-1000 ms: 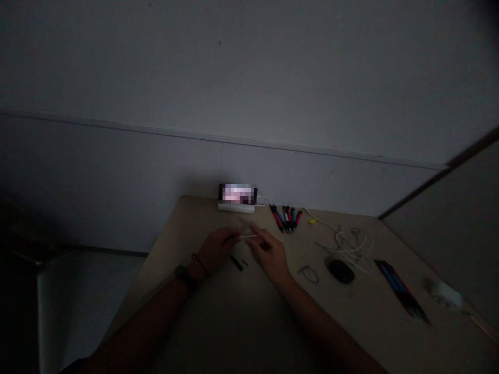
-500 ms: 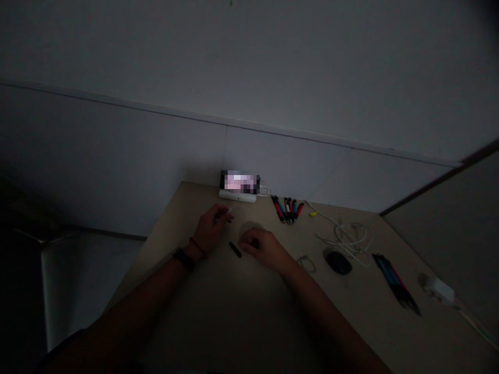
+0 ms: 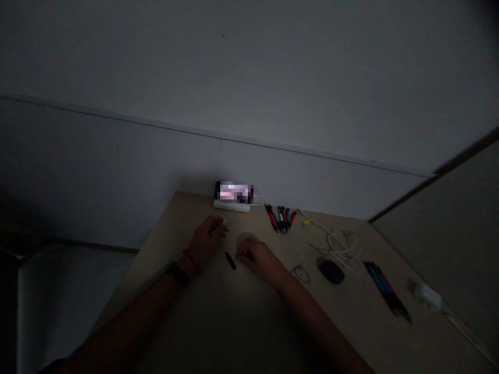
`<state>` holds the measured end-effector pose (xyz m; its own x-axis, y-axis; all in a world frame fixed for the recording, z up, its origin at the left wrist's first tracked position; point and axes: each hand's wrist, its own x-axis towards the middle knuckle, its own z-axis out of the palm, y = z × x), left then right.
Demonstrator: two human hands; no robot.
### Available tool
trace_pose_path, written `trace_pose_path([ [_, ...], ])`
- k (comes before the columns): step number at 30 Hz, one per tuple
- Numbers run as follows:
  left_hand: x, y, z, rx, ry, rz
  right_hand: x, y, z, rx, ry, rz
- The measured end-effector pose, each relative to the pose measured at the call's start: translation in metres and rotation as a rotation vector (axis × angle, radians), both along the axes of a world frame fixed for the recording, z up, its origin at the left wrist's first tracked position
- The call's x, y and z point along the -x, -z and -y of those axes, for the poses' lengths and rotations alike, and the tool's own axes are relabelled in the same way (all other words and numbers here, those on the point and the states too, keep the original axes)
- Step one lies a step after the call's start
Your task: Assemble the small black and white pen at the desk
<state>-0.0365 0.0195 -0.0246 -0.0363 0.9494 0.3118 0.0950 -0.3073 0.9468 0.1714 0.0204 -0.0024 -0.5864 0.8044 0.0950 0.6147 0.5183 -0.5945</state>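
In the dim head view my left hand (image 3: 207, 238) is over the left part of the table, its fingers curled in a pinch. A small pale thing (image 3: 225, 222) shows at its fingertips, too small to name. To its right my right hand (image 3: 257, 255) is low over the tabletop, fingers bent together; whether they hold anything is hidden. Between the two hands lies a short black stick-like piece (image 3: 231, 261), close to the right fingertips but apart from them.
A lit phone (image 3: 234, 192) leans at the wall on a white bar (image 3: 231, 206). Several pens (image 3: 281, 218) lie right of it. Farther right are a white cable (image 3: 343, 249), a black mouse (image 3: 331, 271), more pens (image 3: 386, 291), a white plug (image 3: 428, 296). A thin loop (image 3: 301, 274) lies by my right forearm.
The view has shifted, so the table appears slightly lower and farther left. Both hands keep nearly the same place and pose; the black piece stays on the table.
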Motion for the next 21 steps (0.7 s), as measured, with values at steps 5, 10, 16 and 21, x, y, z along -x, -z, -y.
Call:
trace_pose_path([
  [5, -0.001, -0.001, 0.001, 0.008, -0.015, -0.029, -0.008, -0.003, -0.003, 0.036, 0.095, 0.080],
  [10, -0.002, -0.007, 0.004, 0.008, -0.001, -0.060, -0.009, -0.008, 0.001, 0.023, 0.125, 0.115],
  [16, -0.003, -0.009, 0.007, 0.023, 0.013, -0.062, -0.004, 0.002, -0.004, 0.027, 0.168, -0.135],
  [21, -0.002, -0.007, 0.006, 0.021, -0.008, -0.044, 0.006, 0.014, -0.004, 0.345, 0.231, -0.584],
])
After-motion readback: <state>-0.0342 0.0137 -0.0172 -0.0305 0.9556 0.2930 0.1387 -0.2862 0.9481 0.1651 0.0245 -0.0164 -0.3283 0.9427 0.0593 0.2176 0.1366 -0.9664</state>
